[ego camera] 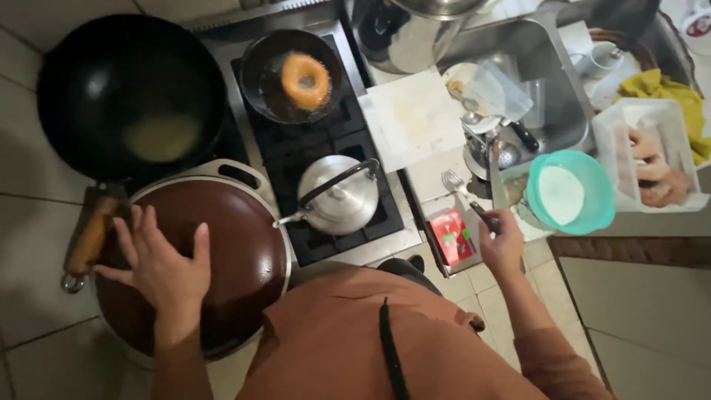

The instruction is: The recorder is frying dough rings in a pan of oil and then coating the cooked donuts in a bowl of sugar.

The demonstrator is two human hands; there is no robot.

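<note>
Fork (461, 191) in the right hand (501, 244): the fingers are curled shut around its dark handle, and the tines point up and away from the hand, over the pale counter beside the stove. Just to the inner side of that hand lies a small red packet (452, 235); beyond the hand to the outer side sits a teal bowl (572, 192) with something white and flat in it, and past that a white tray (652, 155) of pale raw pieces. The left hand (161, 268) lies flat and open, fingers spread, on the big brown domed lid (244, 252), gripping nothing. Beyond its fingertips stands a black wok (129, 92) with a little oil pooled in the bottom. Farther off, between the two hands, a steel kettle (339, 196) sits on the stove, and behind it a small black pan (292, 74) holds one ring doughnut (305, 80), already golden brown in the oil. Judging by that colour, the frying of this piece looks well advanced; it is not yet out of the pan, and the fork is well apart from it.
</note>
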